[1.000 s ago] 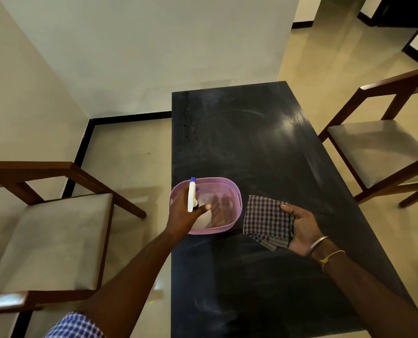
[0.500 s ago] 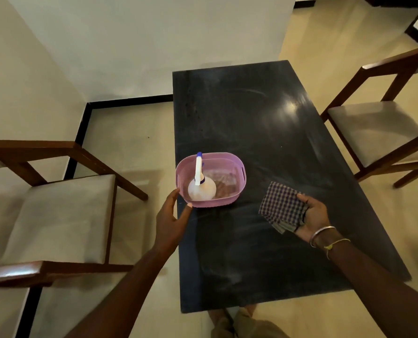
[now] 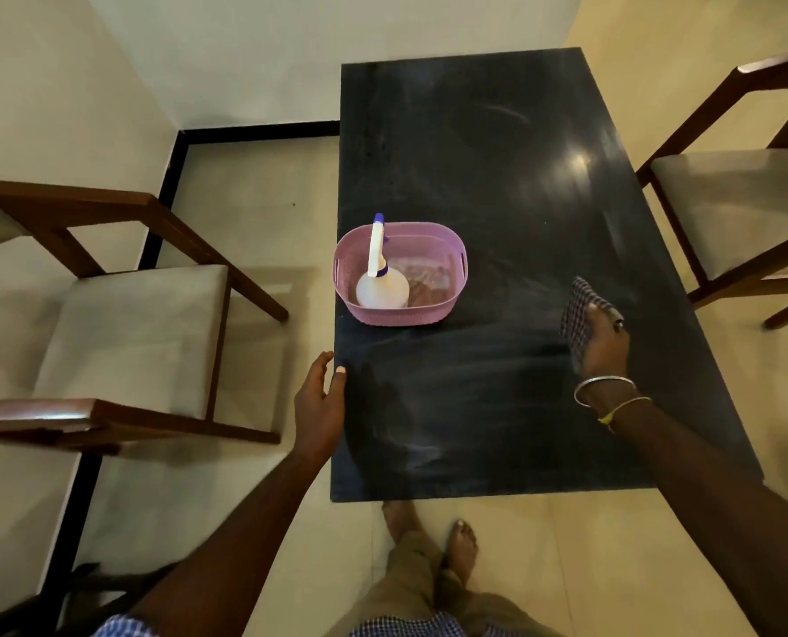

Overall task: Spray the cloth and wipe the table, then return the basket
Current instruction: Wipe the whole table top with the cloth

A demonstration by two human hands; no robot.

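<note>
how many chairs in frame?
2. One brown wooden chair with a beige cushioned seat stands left of the black rectangular table; a matching chair stands at its right, cut by the frame edge. More may sit outside the view.

Spray bottle point(image 3: 381, 287) in basket point(image 3: 447, 259) on table's point(image 3: 497, 177) left edge — cloth point(image 3: 578, 310) to its right.
</note>
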